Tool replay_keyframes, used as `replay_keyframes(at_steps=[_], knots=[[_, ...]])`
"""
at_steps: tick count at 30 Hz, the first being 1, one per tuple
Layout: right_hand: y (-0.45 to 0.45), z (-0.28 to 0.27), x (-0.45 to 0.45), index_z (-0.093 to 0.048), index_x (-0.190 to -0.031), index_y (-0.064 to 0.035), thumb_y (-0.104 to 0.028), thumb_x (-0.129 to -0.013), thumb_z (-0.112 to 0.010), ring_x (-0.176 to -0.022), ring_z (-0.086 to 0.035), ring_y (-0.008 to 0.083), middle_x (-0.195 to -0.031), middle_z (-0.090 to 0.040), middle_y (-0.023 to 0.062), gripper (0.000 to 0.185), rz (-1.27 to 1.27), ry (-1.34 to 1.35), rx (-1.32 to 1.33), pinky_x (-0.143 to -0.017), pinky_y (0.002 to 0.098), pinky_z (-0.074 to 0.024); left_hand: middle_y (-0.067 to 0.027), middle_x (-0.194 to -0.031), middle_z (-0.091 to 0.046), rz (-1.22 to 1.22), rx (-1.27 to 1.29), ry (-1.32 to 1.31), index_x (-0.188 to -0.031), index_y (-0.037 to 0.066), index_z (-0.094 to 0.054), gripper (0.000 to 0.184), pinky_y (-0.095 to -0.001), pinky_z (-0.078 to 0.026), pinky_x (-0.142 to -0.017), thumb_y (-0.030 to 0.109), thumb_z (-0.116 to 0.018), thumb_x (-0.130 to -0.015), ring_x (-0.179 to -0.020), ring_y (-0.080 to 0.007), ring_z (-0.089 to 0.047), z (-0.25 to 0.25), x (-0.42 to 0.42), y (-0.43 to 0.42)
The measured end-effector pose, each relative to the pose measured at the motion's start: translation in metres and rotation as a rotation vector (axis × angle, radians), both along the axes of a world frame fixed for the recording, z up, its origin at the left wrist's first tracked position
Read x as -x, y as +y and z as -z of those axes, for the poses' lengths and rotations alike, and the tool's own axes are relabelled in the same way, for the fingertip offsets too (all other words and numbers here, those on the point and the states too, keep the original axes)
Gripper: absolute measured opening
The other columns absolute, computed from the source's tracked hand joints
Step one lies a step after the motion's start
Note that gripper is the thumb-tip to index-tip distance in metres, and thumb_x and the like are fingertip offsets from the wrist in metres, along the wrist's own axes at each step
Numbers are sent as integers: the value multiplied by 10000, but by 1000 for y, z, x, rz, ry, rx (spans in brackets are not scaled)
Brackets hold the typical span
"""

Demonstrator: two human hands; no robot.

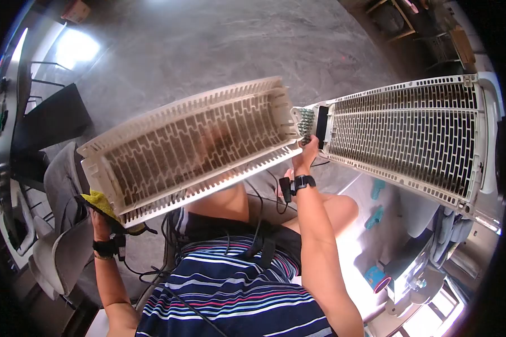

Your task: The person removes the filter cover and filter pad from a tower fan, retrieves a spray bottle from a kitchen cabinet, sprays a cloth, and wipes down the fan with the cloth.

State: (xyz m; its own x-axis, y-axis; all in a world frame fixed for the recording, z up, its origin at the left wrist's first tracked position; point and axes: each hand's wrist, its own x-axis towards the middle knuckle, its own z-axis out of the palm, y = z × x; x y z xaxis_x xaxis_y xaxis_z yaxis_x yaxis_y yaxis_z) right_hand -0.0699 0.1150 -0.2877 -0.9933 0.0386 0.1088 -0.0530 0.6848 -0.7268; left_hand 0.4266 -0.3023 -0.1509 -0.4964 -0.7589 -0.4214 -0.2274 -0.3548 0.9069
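A long cream plastic grille cover (199,196), slotted along its edges and dusty inside, is tilted above my lap. My left hand (99,224) grips its lower left corner, with a yellow and black cloth (100,201) between the hand and the plastic. At the opposite end, my right hand (306,156) is closed on the cover's right edge. Just beyond that hand is a green knobby thing (305,123), partly hidden. A matching white grille housing (405,129) extends to the right, close to my right hand.
Grey floor (208,45) spreads out ahead. A grey chair (67,185) and a black panel (50,118) stand at left. Black cables (258,219) run over my lap and from my wrists. Teal slippers (374,216) lie on the floor at right.
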Motion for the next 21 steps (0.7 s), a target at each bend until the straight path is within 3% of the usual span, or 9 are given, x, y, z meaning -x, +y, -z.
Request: replay_keyframes(at_steps=[2, 7, 8, 10, 11, 12, 15, 18, 21], knots=[[4, -2, -1, -514, -1044, 29, -118, -660, -693, -893, -540, 311, -961, -564, 192, 448, 44, -32, 57, -783, 371, -424, -157, -1179, -494, 692, 1305, -564, -1146, 8, -503, 426, -413, -312, -985, 3, -586, -728, -1140, -357, -413, -10, 9, 9], [11, -6, 1, -518, -1066, -1, -10, -675, -661, -850, -543, 178, -953, -567, 110, 417, 28, 134, -174, -690, 295, -465, -167, -1145, -523, 601, 1279, -474, -1122, 7, -517, 448, -451, -310, -975, -15, -612, -685, -1117, -388, -430, -9, 15, 11], [33, 49, 15, -497, -1101, -1, -17, -687, -650, -936, -512, 217, -1029, -530, 146, 441, 40, -42, 197, -700, 307, -466, -168, -1142, -525, 413, 843, -377, -1121, 6, -518, 445, -451, -317, -971, -22, -608, -687, -1119, -388, -428, -3, 9, 8], [26, 29, 11, -489, -1112, -1, -9, -687, -641, -955, -499, 244, -1049, -515, 154, 452, 82, -114, 197, -731, 322, -458, -161, -1165, -510, 136, 268, -113, -1121, -2, -517, 419, -432, -351, -950, -29, -594, -711, -1111, -377, -437, 18, -4, 1], [22, 11, 9, -481, -1124, -1, -1, -687, -632, -974, -486, 272, -1070, -500, 162, 462, 130, -187, 191, -762, 337, -450, -161, -1165, -510, 132, 270, -111, -1121, -2, -517, 419, -432, -351, -950, -29, -594, -711, -1111, -377, -437, 19, -3, 2], [17, -20, 1, -478, -1132, 0, 17, -690, -607, -971, -478, 296, -1069, -504, 165, 461, 71, -7, -250, -824, 359, -419, -159, -1177, -497, 125, 287, -58, -1120, -6, -515, 400, -425, -359, -943, -42, -576, -727, -1104, -368, -442, 20, 3, 5], [19, -68, -7, -479, -1139, -3, 28, -686, -597, -981, -487, 288, -1066, -518, 159, 470, 73, 160, -59, -855, 360, -398, -147, -1185, -469, 198, 402, -109, -1128, -13, -503, 323, -380, -368, -933, -40, -494, -806, -1082, -325, -455, 12, 10, 11], [37, -93, -14, -540, -1056, 2, 41, -742, -537, -937, -545, 246, -994, -565, 137, 317, -45, 221, -77, -786, 324, -441, -120, -1145, -482, -7, -29, 94, -1159, -1, -477, 316, -332, -390, -894, 40, -468, -846, -1046, -255, -472, -19, 38, 26], [52, -111, -21, -591, -977, -15, 40, -799, -479, -845, -591, 177, -923, -602, 96, 218, -130, 192, -43, -687, 257, -469, -25, -1042, -513, 96, 194, -76, -1209, 45, -430, 412, -260, -427, -792, 316, -444, -900, -912, -136, -514, -33, 50, 34]])
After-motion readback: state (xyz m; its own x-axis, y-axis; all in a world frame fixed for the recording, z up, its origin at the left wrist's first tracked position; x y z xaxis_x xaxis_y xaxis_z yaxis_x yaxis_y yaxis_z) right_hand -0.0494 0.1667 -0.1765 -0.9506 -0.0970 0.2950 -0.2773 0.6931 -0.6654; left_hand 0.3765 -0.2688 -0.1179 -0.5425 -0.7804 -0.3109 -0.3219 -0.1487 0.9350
